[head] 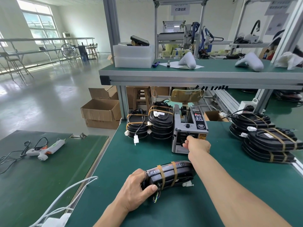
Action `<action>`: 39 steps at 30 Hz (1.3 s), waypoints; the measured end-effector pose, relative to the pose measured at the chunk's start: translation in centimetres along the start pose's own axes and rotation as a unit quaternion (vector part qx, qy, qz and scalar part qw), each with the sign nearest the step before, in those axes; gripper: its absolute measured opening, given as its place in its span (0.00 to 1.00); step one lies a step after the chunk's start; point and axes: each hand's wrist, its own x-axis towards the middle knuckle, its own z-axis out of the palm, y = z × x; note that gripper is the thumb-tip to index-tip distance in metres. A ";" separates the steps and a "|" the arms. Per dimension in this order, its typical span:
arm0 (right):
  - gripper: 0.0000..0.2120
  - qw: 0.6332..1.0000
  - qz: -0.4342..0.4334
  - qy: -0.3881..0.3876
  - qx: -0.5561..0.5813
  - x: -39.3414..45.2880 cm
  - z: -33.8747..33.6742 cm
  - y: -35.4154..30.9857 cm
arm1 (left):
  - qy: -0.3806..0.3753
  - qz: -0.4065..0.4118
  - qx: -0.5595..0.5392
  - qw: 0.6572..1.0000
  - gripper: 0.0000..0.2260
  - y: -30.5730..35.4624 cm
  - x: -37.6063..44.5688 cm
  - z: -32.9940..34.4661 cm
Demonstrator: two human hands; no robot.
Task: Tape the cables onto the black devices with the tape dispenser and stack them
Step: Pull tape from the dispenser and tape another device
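Progress: task looks well along, judging by the piles. Beyond the left hand stand two stacks of taped black devices (150, 123); to the right of the right hand sits a larger stack of black oval devices banded in tan tape (268, 143). How many untaped units remain cannot be told.

Device in hand: a flat, black, oval plastic device with its black cable coiled along the edge (168, 175) lies on the green bench mat (213, 194), between the two forearms. Two strips of tan tape already cross it, pinning the cable. A white plug and short coloured wire ends stick out at its near edge. It probably wants one more strip, then stacking.

Left hand: the left hand (135, 189) grips the near left end of the device, thumb on top and fingers curled round the edge, steadying it on the mat.

Right hand: the right hand (197, 145) is reached forward to the mouth of the grey box-shaped electric tape dispenser (190, 131), fingers curled and pinching at the outlet slot. The tape strip itself is too small to make out.

Dispenser: stands just beyond the device, touching the right fingertips, with a tan tape roll mounted above it.

Far left of the left hand: a white and orange glue gun (43, 149) with a black lead lies on a separate green table, untouched.
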 end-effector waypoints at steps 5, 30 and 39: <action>0.10 1.000 0.015 -0.002 0.001 0.3 0.0 0.0 | 0.003 0.001 -0.005 1.000 0.44 0.0 0.1 0.0; 0.06 0.950 -0.169 -0.236 -0.112 -9.1 -10.3 4.2 | -0.002 -0.008 0.005 1.000 0.51 0.0 0.0 0.1; 0.08 0.953 -0.173 -0.214 -0.125 -8.7 -10.1 4.7 | -0.002 0.001 0.006 1.000 0.48 -0.1 0.1 0.1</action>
